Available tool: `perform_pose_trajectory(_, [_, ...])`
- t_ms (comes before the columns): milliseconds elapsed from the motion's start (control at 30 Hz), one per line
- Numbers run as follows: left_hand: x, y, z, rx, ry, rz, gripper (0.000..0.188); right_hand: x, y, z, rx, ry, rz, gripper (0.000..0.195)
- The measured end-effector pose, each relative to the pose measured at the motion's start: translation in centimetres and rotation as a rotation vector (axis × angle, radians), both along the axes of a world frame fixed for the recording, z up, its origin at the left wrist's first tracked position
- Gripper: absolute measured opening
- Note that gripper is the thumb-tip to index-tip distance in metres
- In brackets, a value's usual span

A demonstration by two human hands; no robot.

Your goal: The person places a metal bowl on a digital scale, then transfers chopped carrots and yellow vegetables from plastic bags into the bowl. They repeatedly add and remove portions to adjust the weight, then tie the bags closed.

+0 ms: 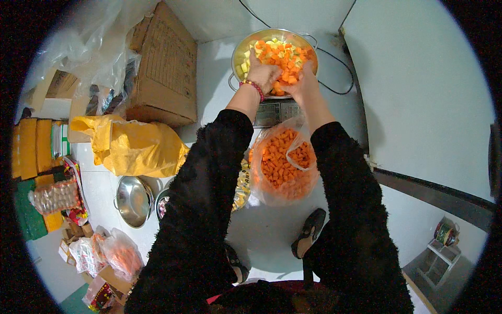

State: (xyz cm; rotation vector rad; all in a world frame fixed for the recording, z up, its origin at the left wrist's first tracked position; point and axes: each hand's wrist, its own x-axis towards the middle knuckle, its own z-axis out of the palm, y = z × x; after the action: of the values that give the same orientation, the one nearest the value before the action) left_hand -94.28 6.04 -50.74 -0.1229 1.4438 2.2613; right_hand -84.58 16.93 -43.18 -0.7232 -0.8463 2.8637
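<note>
Both my hands are inside a round stainless-steel basin (237, 53) of diced carrots (280, 56) and pale yellow cubes (245, 67), possibly potato. My left hand (263, 75), with a beaded bracelet (255, 87) at the wrist, is among the cubes on the near left; its fingertips are partly hidden. On the near right, my slightly blurred right hand (302, 83) curls around some carrot cubes. Beneath the basin's near edge shows a digital scale (268, 114). Closer to me, a clear plastic bag (288, 196) full of diced carrots stands on the floor.
A large cardboard box (166, 66) and a yellow woven sack (145, 147) stand left. An empty metal basin (133, 200) and bagged carrots (121, 255) lie nearer. A black cable (345, 64) loops right of the basin by the wall. My shoes (310, 231) flank the near floor.
</note>
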Motion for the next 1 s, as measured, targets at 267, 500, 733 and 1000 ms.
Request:
perform_pose_trajectory(267, [6.1,-0.6,5.3,-0.158,0.149,0.071,0.049,2.6,3.0,-6.6,0.061,0.197,-0.156,0.056])
perform_pose_trajectory(500, [22.2,-7.1,-3.3,-1.014,0.549,-0.57,0.024,17.9,-1.0,-6.5,0.774,-0.141,1.062,0.021])
perform_pose_trajectory(733, [25.9,-3.6,-8.5,-1.378,0.29,-0.634,0.064,20.1,-2.4,-18.5,1.846,-0.212,0.672,0.04])
perform_pose_trajectory(1000, [24.4,-5.5,-10.5,-1.521,0.401,-0.874,0.102,19.7,-5.0,-18.4,1.807,-0.152,0.642,0.034])
